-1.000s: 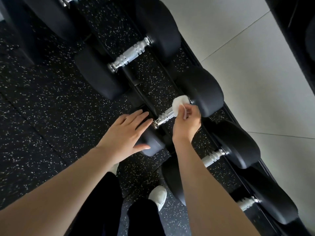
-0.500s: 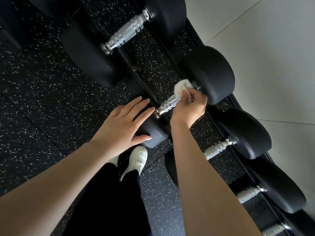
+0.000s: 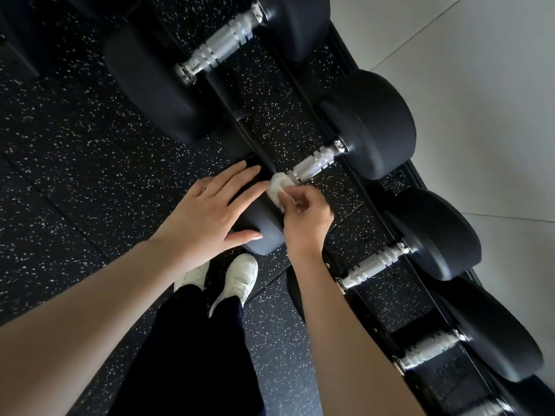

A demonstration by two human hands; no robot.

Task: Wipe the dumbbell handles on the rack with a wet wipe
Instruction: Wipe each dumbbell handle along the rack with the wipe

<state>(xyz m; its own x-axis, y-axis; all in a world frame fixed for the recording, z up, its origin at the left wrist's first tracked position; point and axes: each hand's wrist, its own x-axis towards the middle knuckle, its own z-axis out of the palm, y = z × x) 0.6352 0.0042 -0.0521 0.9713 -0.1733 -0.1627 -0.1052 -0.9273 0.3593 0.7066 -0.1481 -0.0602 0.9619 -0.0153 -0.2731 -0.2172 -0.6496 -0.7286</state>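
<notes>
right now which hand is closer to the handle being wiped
Right. The right hand pinches the wipe against the near end of the handle; the left hand rests flat on that dumbbell's near weight, just short of the wipe.

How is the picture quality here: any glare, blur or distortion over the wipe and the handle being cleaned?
Head view: the wet wipe is nearly blown out white; the chrome handle glints yet its knurling reads; dumbbell heads sink into black; wide-angle stretch bends the rack rail.

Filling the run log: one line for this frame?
right hand pinches wet wipe on handle | left hand flat on dumbbell head
</notes>
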